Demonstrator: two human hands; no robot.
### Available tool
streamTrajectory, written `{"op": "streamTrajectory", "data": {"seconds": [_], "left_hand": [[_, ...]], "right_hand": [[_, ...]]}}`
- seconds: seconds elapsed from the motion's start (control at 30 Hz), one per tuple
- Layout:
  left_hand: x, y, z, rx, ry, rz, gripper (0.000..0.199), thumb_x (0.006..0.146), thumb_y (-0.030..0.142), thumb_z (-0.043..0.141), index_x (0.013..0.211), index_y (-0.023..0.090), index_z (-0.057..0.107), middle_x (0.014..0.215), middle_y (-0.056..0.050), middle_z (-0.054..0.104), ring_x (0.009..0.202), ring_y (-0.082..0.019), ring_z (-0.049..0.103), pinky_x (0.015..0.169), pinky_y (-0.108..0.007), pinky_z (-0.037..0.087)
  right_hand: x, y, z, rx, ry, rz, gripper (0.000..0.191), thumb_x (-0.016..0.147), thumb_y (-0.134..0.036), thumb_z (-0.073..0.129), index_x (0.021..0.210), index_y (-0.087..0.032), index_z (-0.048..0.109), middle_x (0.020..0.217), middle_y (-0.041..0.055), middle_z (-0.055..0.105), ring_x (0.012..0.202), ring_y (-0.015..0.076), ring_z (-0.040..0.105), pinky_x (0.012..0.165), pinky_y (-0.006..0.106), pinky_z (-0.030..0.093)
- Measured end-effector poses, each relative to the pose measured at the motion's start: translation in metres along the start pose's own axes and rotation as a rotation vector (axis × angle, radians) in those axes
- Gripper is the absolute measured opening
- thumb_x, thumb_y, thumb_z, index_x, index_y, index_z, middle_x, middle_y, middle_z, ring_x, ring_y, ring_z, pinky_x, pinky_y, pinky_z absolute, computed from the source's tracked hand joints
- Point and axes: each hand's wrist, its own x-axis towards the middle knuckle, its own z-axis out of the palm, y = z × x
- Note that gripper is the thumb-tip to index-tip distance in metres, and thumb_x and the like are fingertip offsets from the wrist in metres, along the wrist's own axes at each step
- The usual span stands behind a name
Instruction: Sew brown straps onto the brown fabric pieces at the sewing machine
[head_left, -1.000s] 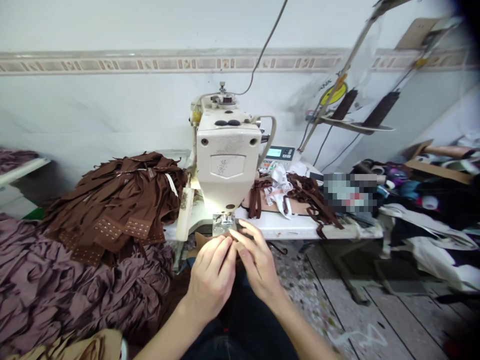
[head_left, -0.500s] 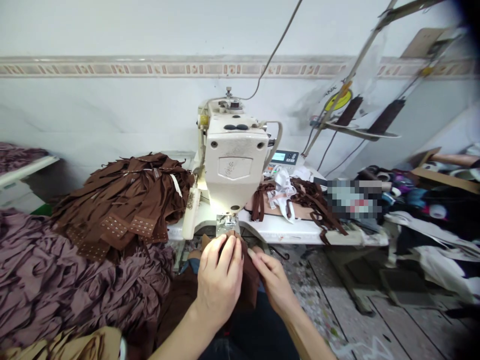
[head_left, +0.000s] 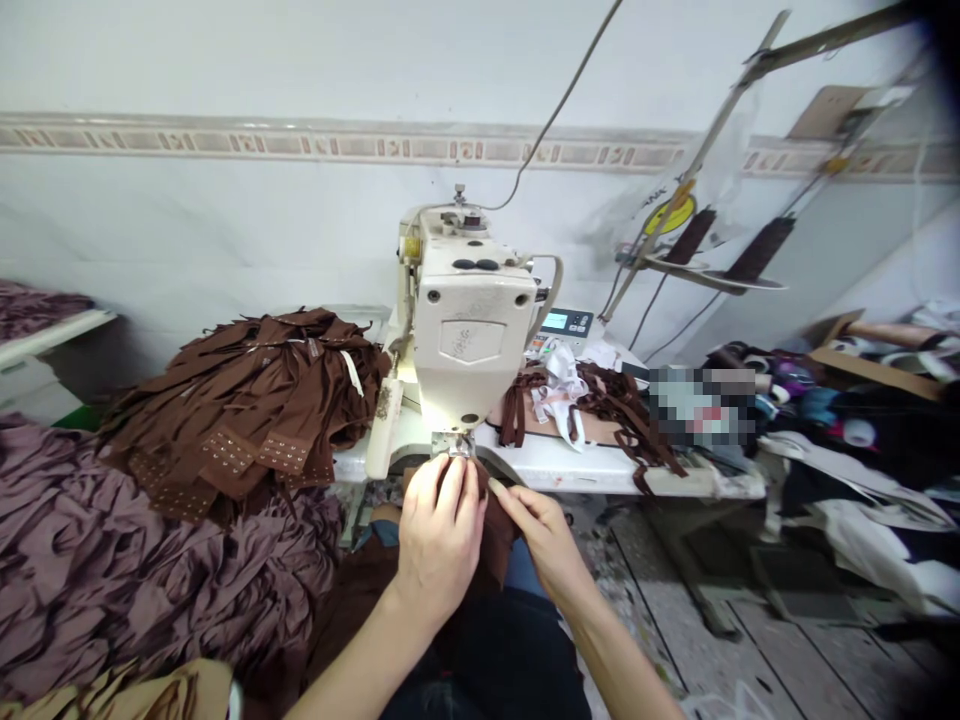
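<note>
A cream sewing machine [head_left: 472, 335] stands at the centre, its lit needle area just beyond my fingertips. Brown fabric [head_left: 499, 545] runs from the needle area down over my lap. My left hand [head_left: 442, 530] lies on top of it, fingers together and pressing the cloth close to the presser foot. At the right edge of the same fabric, my right hand [head_left: 540, 530] pinches it between thumb and fingers. The needle tip and the cloth's front edge are hidden by my left fingers.
Brown pieces with metal eyelets [head_left: 262, 400] are heaped left of the machine, above mauve fabric [head_left: 150, 570]. Brown straps [head_left: 622, 400] and white strips [head_left: 559, 390] lie right on the white table [head_left: 570, 470]. Thread cones [head_left: 761, 250] stand on a rack.
Both hands and the brown fabric have moved slightly toward the needle area, and my right hand is closer to my left. The view has shifted a little.
</note>
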Motion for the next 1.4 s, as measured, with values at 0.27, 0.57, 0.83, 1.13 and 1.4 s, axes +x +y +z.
{"op": "streamTrajectory", "data": {"seconds": [0.27,0.57,0.83,1.13,1.4], "left_hand": [[-0.032,-0.035,-0.014,-0.453,0.081,-0.300,0.035,0.100,0.018,0.070,0.136,0.022,0.069,0.132,-0.012,0.074,0.133,-0.029,0.066,0.116,-0.051,0.053],[-0.051,-0.020,0.003,-1.524,-0.378,-1.326,0.058,0.081,0.055,0.091,0.119,0.014,0.076,0.111,-0.014,0.082,0.096,-0.023,0.080,0.084,-0.032,0.064],[-0.049,-0.010,-0.013,-1.482,-0.126,-1.343,0.043,0.082,0.043,0.092,0.114,0.016,0.081,0.112,-0.009,0.084,0.097,-0.023,0.080,0.085,-0.030,0.064],[-0.071,-0.027,-0.073,-1.250,-0.587,-0.755,0.033,0.085,0.041,0.089,0.113,0.025,0.086,0.107,-0.009,0.085,0.101,-0.030,0.080,0.091,-0.042,0.067],[-0.083,-0.030,-0.045,-1.250,-0.654,-0.517,0.020,0.100,0.040,0.071,0.092,0.025,0.081,0.091,-0.008,0.080,0.081,-0.022,0.078,0.074,-0.030,0.065]], "right_hand": [[-0.006,0.026,-0.053,-0.424,-0.286,-0.008,0.051,0.090,-0.064,0.078,0.072,-0.017,0.071,0.073,0.0002,0.065,0.075,0.0185,0.058,0.072,0.029,0.047],[-0.013,0.052,-0.079,-0.126,-0.004,0.271,0.055,0.073,-0.068,0.091,0.074,-0.016,0.072,0.056,-0.0020,0.061,0.049,0.0103,0.048,0.049,0.023,0.031],[-0.011,0.047,-0.081,0.037,0.038,0.315,0.053,0.071,-0.065,0.093,0.080,-0.017,0.074,0.050,-0.0060,0.058,0.039,0.0066,0.040,0.041,0.020,0.026],[-0.005,0.052,-0.055,0.140,-0.003,0.355,0.057,0.067,-0.067,0.095,0.080,-0.016,0.071,0.053,-0.0039,0.065,0.036,0.0064,0.047,0.037,0.019,0.032],[-0.034,0.049,-0.011,0.133,-0.358,0.409,0.054,0.062,-0.058,0.101,0.075,-0.012,0.076,0.063,0.0021,0.074,0.054,0.0130,0.068,0.055,0.022,0.055]]}}
